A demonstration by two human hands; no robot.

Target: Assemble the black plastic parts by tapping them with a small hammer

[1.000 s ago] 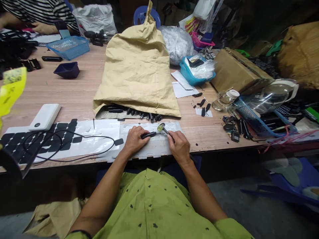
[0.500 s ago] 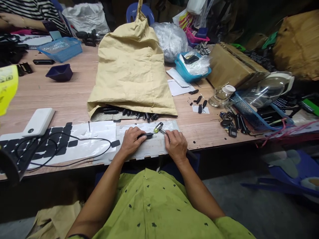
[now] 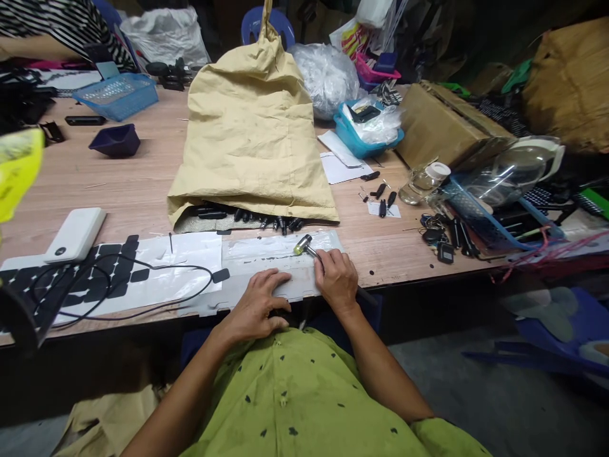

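Observation:
My right hand (image 3: 335,276) is closed on the handle of a small hammer (image 3: 302,244) whose yellow-green head rests on the white work sheet (image 3: 266,251) at the table's near edge. My left hand (image 3: 259,306) lies at that edge, close to my green shirt. Its fingers are curled downward, and I cannot make out what, if anything, is inside them. Behind the sheet a tan cloth sack (image 3: 254,127) lies with its mouth towards me. Several black parts (image 3: 247,219) spill out of it.
A dark-squared panel (image 3: 71,279) with a black cable (image 3: 143,266) and a white power bank (image 3: 76,233) lies left. Blue baskets (image 3: 117,95) (image 3: 366,136), a cardboard box (image 3: 447,130), a glass jar (image 3: 423,181) and small black parts (image 3: 383,197) crowd the back and right. A person's striped sleeve (image 3: 71,25) shows far left.
My left hand has drawn back from the white sheet to the table edge, and the black part it held there no longer shows. The hammer has stayed put.

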